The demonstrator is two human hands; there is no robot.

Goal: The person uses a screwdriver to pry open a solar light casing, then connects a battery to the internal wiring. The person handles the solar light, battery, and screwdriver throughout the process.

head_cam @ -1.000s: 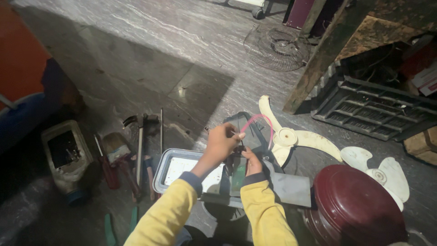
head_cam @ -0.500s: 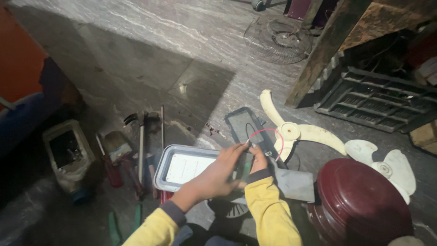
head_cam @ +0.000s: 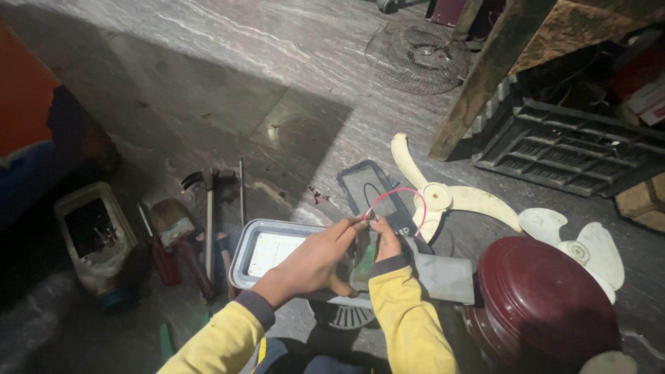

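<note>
Your left hand [head_cam: 315,260] and right hand [head_cam: 384,239] meet fingertip to fingertip, both pinched narrow on the ends of the thin pink wire [head_cam: 402,197], directly over the grey lamp housing [head_cam: 277,249] lying on the stone floor [head_cam: 208,90]. From your fingers the wire loops up and away to the right, over the dark cover plate [head_cam: 367,187] and toward the cream fan blade [head_cam: 450,197], while the housing's long axis runs left to right beneath both wrists. Exactly where the wire ends join is hidden between your fingertips, and the tools [head_cam: 208,221] to your left are dim.
</note>
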